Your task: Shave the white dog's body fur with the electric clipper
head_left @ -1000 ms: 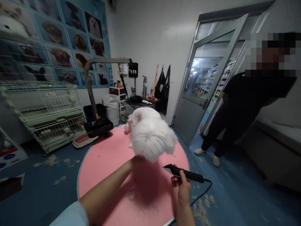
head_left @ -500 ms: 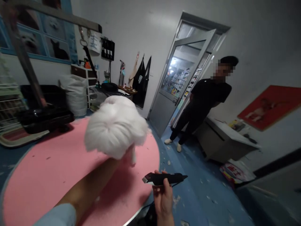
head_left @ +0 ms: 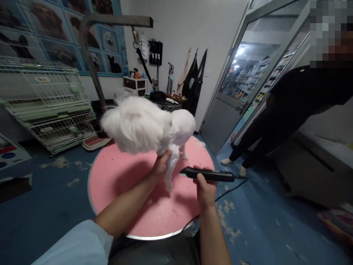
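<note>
A white dog (head_left: 138,125) stands on a round pink grooming table (head_left: 132,221), its fluffy head to the left and its close-trimmed body to the right. My left hand (head_left: 161,162) grips the dog at the top of a front leg, below the neck; some of its fingers are hidden behind the fur. Black electric clippers (head_left: 212,174) lie in my right hand (head_left: 206,187), fingers wrapped round the body. Their blade end points left, a short way from the front leg and apart from it. A cord trails from their back end.
A metal grooming arm (head_left: 118,20) with a hanging strap (head_left: 145,66) rises behind the table. Wire cages (head_left: 55,110) stand at left. A person in dark clothes (head_left: 286,103) stands at right by the door (head_left: 223,110). Hair clippings litter the blue floor (head_left: 248,228).
The view has swung left. The dog's head has shifted so its body now shows on the right. My left hand has come into sight, and the clippers are nearer the front leg.
</note>
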The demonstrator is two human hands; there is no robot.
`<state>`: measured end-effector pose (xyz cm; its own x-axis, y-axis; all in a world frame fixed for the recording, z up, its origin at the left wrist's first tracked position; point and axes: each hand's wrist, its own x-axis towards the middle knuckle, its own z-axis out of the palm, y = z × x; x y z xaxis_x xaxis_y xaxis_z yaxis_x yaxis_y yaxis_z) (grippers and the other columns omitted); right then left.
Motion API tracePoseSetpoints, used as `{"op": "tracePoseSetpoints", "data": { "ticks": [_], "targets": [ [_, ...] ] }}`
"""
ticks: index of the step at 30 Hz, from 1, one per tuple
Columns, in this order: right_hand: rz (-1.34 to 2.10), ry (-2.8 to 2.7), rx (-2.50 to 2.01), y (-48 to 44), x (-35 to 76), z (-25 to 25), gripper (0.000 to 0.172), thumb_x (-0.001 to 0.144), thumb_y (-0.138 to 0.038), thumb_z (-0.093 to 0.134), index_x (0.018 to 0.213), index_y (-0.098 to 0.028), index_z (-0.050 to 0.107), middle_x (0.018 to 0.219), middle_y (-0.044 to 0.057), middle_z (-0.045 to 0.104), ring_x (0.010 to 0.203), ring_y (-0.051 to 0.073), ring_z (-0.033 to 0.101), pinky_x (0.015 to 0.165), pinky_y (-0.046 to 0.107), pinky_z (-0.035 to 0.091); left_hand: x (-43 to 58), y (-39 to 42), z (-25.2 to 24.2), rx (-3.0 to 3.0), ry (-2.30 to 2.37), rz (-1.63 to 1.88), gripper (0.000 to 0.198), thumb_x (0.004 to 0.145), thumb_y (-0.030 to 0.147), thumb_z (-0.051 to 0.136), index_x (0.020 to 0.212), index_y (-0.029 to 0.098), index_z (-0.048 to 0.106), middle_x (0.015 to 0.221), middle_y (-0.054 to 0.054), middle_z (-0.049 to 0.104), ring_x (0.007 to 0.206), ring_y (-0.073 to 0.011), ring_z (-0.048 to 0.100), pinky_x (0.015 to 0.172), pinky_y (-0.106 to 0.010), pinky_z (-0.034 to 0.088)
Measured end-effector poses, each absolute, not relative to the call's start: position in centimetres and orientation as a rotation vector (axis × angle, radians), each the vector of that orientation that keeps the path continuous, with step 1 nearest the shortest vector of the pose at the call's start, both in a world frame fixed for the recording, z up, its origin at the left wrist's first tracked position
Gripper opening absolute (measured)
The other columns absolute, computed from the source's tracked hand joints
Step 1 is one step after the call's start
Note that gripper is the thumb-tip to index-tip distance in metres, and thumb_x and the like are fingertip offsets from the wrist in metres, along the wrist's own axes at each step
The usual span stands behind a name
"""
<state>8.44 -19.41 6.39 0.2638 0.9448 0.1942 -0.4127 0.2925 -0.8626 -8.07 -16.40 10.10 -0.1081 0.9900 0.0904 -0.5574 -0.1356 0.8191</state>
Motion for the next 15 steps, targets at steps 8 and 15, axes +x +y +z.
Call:
{"op": "tracePoseSetpoints", "data": {
  "ticks": [8,15],
  "targets": [
    [1.162,-1.329,-0.702,-18.5,4.7,8.8,0.032,0.064,-0.020,0.081,0.090,-0.024,0.063,0.088,0.002,0.078,0.083,0.024,0.076,0.079,0.037,0.061,-10.2,-17.8,8.5,0.604,0.696,1.627,0.068,0.061,0.077,0.080,0.079,0.012,0.069,0.072,-0.007,0.070,0.064,-0.0173,0.065,0.066,-0.028,0.053],
    [1.208,-1.298,-0.706,-19.2,4.7,7.9,0.030,0.067,-0.024,0.083,0.090,-0.024,0.064,0.089,0.003,0.079,0.083,0.025,0.076,0.079,0.040,0.061,-11.2,-18.1,8.4,0.546,0.673,1.587,0.070,0.069,0.081,0.071,0.072,0.011,0.065,0.060,-0.006,0.064,0.055,-0.0163,0.062,0.058,-0.028,0.054]
  ]
}}
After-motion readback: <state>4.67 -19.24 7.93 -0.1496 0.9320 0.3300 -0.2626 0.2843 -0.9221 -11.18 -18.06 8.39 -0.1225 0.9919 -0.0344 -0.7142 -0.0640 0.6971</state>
